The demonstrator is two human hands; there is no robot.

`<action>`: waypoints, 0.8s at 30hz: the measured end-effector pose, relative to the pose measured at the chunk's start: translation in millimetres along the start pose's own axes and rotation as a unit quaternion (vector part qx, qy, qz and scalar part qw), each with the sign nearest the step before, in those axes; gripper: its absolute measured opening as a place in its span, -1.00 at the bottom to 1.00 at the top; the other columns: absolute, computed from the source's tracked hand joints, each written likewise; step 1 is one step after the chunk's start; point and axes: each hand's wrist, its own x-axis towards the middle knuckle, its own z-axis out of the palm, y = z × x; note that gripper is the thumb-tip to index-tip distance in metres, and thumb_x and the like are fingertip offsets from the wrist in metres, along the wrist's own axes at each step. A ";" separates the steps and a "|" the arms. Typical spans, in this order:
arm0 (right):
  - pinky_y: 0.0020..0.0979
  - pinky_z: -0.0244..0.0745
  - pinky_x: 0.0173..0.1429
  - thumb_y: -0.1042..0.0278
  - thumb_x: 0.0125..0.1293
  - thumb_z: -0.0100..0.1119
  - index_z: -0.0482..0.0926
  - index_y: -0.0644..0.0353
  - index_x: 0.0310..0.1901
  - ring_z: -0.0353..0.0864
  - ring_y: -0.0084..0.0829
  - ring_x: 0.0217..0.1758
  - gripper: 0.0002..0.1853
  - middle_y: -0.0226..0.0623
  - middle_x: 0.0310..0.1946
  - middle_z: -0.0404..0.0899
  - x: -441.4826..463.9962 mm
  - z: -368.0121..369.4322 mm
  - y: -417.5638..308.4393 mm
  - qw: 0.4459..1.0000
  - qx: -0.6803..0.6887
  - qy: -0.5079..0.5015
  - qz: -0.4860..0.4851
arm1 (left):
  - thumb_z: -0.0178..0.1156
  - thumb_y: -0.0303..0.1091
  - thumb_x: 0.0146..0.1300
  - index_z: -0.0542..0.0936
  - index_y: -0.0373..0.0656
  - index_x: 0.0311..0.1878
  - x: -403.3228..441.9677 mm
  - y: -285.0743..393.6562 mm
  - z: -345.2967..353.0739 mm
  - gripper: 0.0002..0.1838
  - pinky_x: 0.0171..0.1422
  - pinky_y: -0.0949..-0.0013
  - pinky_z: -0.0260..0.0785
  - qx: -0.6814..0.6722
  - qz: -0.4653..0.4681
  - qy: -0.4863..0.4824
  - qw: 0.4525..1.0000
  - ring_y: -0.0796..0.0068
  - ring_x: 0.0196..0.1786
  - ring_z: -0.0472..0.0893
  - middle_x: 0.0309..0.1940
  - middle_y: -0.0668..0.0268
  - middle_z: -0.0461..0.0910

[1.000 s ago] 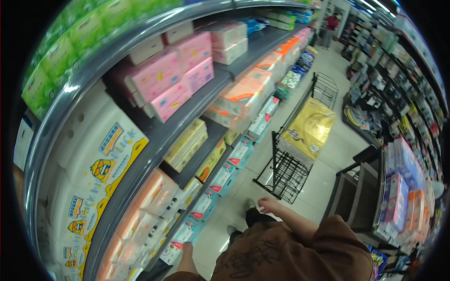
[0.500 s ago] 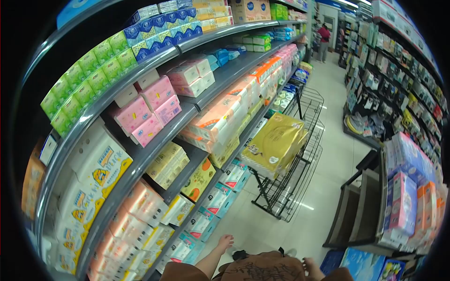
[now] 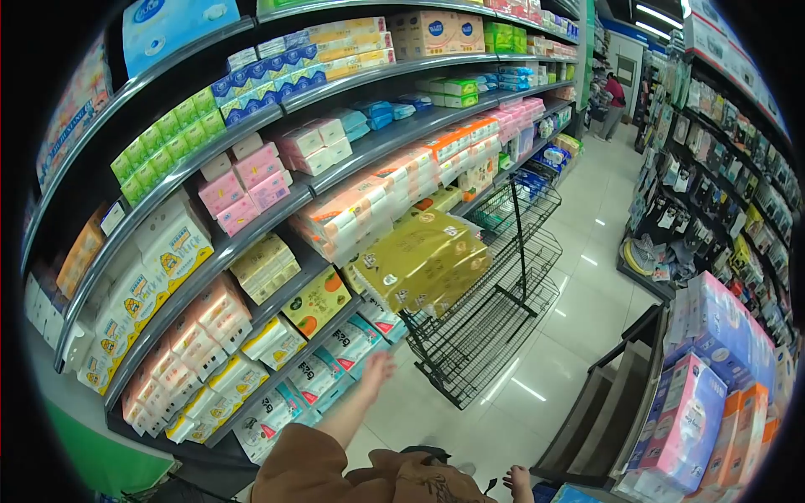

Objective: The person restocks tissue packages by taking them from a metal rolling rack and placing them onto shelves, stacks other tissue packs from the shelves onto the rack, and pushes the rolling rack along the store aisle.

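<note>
My left hand (image 3: 380, 369) is stretched forward over the floor, its fingers loosely apart and slightly blurred, holding nothing. It is nearest to the blue-and-white tissue packs (image 3: 345, 339) on the bottom shelf. Beyond it, a large gold plastic-wrapped pack (image 3: 423, 260) lies on top of a black wire rack (image 3: 495, 327), against the shelf side. My right hand (image 3: 518, 480) hangs low near my brown-clothed body at the bottom edge, fingers apart and touching nothing that I can see.
A long shelf (image 3: 251, 230) of tissue packs runs along the left. At the right stand a brown tiered rack (image 3: 608, 402) and purple-and-pink packs (image 3: 683, 419). Hanging goods line the far right wall. A person (image 3: 614, 105) stands far down the tiled aisle.
My view has turned left and risen a little. My left hand has reached farther forward, and the gold pack and wire rack appear closer. The distant person's posture has shifted.
</note>
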 end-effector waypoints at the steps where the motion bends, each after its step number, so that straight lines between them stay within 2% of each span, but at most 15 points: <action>1: -0.02 0.61 -0.09 0.26 0.39 0.00 0.35 0.17 0.27 0.68 -0.02 -0.12 -0.55 -0.03 0.04 0.54 7.5 1.4 -1.2 1.000 -0.005 -0.019 -0.016 | 0.07 0.06 0.45 0.34 -0.03 0.26 5.0 22.0 9.3 -0.51 0.15 0.19 0.42 -0.008 0.041 0.005 0.999 0.34 0.09 0.58 0.13 0.29 0.52; 4: -0.02 0.60 -0.05 0.25 0.40 0.00 0.32 0.16 0.29 0.67 -0.01 -0.08 -0.54 -0.03 0.07 0.53 7.7 10.7 -9.2 0.998 0.037 -0.051 0.010 | 0.04 0.26 0.39 0.22 -0.07 0.39 20.4 82.0 39.8 -0.27 0.33 -0.01 0.29 -0.039 0.131 0.053 0.989 0.18 0.29 0.43 0.25 0.19 0.37; 6: -0.02 0.58 -0.02 0.21 0.44 0.00 0.31 0.20 0.31 0.64 0.04 -0.01 -0.53 -0.02 0.13 0.49 2.6 13.2 -20.2 0.994 0.046 -0.092 0.031 | 0.03 0.31 0.37 0.15 -0.06 0.46 41.1 105.9 54.5 -0.19 0.43 -0.04 0.17 -0.071 0.140 0.099 0.983 0.14 0.37 0.32 0.35 0.17 0.30; 7: -0.04 0.58 -0.07 0.22 0.41 0.03 0.34 0.20 0.29 0.66 0.01 -0.05 -0.53 -0.02 0.09 0.52 4.5 10.9 -24.5 0.993 0.039 -0.103 0.043 | 0.04 0.33 0.35 0.13 -0.03 0.50 37.6 125.0 69.1 -0.15 0.51 -0.04 0.04 -0.103 0.106 0.107 0.983 0.12 0.41 0.27 0.42 0.16 0.26; 8: -0.07 0.59 -0.11 0.22 0.38 0.05 0.38 0.20 0.27 0.68 -0.02 -0.10 -0.53 -0.03 0.05 0.55 9.0 7.1 -30.6 0.992 0.031 -0.114 0.053 | 0.07 0.32 0.33 0.15 -0.01 0.50 46.4 132.4 73.2 -0.15 0.55 -0.08 -0.03 -0.134 0.102 0.070 0.983 0.13 0.46 0.24 0.46 0.18 0.24; 10: -0.09 0.57 -0.19 0.22 0.36 0.08 0.40 0.20 0.23 0.68 -0.04 -0.14 -0.55 -0.05 0.01 0.57 20.6 -9.8 -44.6 0.991 0.019 -0.117 0.065 | 0.10 0.24 0.34 0.18 0.02 0.49 50.5 142.8 91.7 -0.21 0.54 -0.13 -0.02 -0.108 0.089 0.056 0.989 0.17 0.49 0.22 0.43 0.21 0.28; 12: -0.10 0.57 -0.22 0.23 0.36 0.08 0.40 0.21 0.22 0.67 -0.07 -0.16 -0.56 -0.06 -0.03 0.58 44.7 -29.0 -61.6 0.991 0.007 -0.114 0.070 | 0.21 0.20 0.27 0.09 0.02 0.47 62.6 144.1 95.6 -0.15 0.50 -0.17 0.05 -0.148 0.067 0.017 0.987 0.21 0.48 0.23 0.43 0.24 0.21; 13: -0.05 0.60 -0.09 0.22 0.44 0.00 0.28 0.21 0.33 0.62 0.04 -0.04 -0.51 0.03 0.12 0.48 59.2 -41.1 -73.0 0.989 -0.028 -0.125 0.076 | 0.26 0.18 0.24 0.05 0.02 0.46 68.0 144.4 94.5 -0.11 0.48 -0.20 0.08 -0.169 0.059 -0.001 0.984 0.23 0.48 0.23 0.44 0.25 0.18; 16: -0.10 0.56 -0.32 0.27 0.36 0.07 0.45 0.20 0.14 0.63 -0.13 -0.31 -0.63 -0.08 -0.16 0.59 153.2 -78.2 -68.2 0.994 -0.043 -0.054 0.083 | 0.17 0.12 0.32 0.24 0.05 0.45 67.2 152.0 105.2 -0.28 0.51 -0.16 0.05 -0.218 0.058 0.025 0.974 0.22 0.44 0.32 0.39 0.26 0.35; 17: -0.03 0.57 -0.31 0.26 0.37 0.04 0.49 0.23 0.07 0.63 -0.12 -0.32 -0.68 -0.07 -0.24 0.59 222.3 -101.3 -46.5 0.990 -0.008 -0.074 0.122 | 0.19 0.12 0.31 0.26 0.05 0.43 62.5 154.7 111.7 -0.29 0.51 -0.16 0.07 -0.230 0.070 0.040 0.970 0.23 0.43 0.33 0.39 0.27 0.36; 20: 0.03 0.59 -0.28 0.26 0.38 0.01 0.51 0.26 0.01 0.63 -0.10 -0.31 -0.70 -0.06 -0.31 0.59 202.3 -125.8 -158.2 0.979 -0.127 -0.124 0.102 | 0.20 0.12 0.30 0.20 0.09 0.46 64.8 149.2 114.5 -0.25 0.50 -0.16 0.09 -0.239 0.075 0.060 0.966 0.23 0.46 0.30 0.40 0.27 0.32; 21: 0.03 0.59 -0.28 0.26 0.38 -0.01 0.50 0.29 0.03 0.64 -0.08 -0.29 -0.68 -0.05 -0.23 0.59 206.4 -127.7 -192.5 0.973 -0.121 -0.123 0.153 | 0.23 0.13 0.27 0.07 0.10 0.50 65.3 145.2 112.1 -0.16 0.48 -0.17 0.11 -0.239 0.078 0.062 0.966 0.22 0.47 0.27 0.43 0.25 0.25; 23: 0.02 0.60 -0.28 0.25 0.38 -0.02 0.47 0.26 0.09 0.64 -0.06 -0.26 -0.65 -0.05 -0.16 0.58 271.7 -138.2 -227.2 0.974 -0.171 -0.118 0.089 | 0.29 0.16 0.22 -0.17 0.12 0.56 70.9 140.5 111.0 0.05 0.45 -0.20 0.14 -0.234 0.090 0.060 0.966 0.18 0.51 0.21 0.50 0.21 0.11; 24: 0.01 0.60 -0.28 0.25 0.38 -0.02 0.45 0.24 0.12 0.65 -0.06 -0.25 -0.64 -0.04 -0.12 0.58 306.1 -137.7 -248.1 0.972 -0.193 -0.120 0.056 | 0.29 0.18 0.21 -0.17 0.11 0.57 70.7 141.4 115.1 0.06 0.45 -0.19 0.14 -0.235 0.093 0.071 0.965 0.17 0.51 0.20 0.50 0.20 0.11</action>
